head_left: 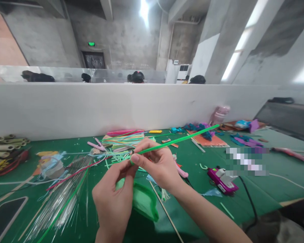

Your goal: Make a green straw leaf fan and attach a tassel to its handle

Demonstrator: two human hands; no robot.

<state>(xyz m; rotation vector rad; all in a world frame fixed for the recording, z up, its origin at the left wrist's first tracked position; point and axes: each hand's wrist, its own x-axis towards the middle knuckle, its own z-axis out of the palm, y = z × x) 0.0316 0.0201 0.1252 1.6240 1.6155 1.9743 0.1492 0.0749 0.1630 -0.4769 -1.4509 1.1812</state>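
My right hand (pixel 158 165) pinches a bright green strip (pixel 182 139), which looks like a pipe cleaner, between thumb and fingertips. The strip slants up and to the right from the fingers. My left hand (pixel 115 199) is closed at the strip's lower end, its thumb and index finger pressed together against the right fingertips. Below and behind the left hand is a pale green cloth piece (pixel 143 200) with a darker green fuzzy rim. Whether the left hand also holds this piece, I cannot tell.
Clear thin rods (pixel 63 202) and a phone (pixel 7 219) lie at the left. Coloured stems (pixel 124 141) lie behind my hands. A purple power strip (pixel 222 180) with a black cable sits right, near a pink-handled tool (pixel 181 170). A white partition (pixel 91 111) borders the green table's back.
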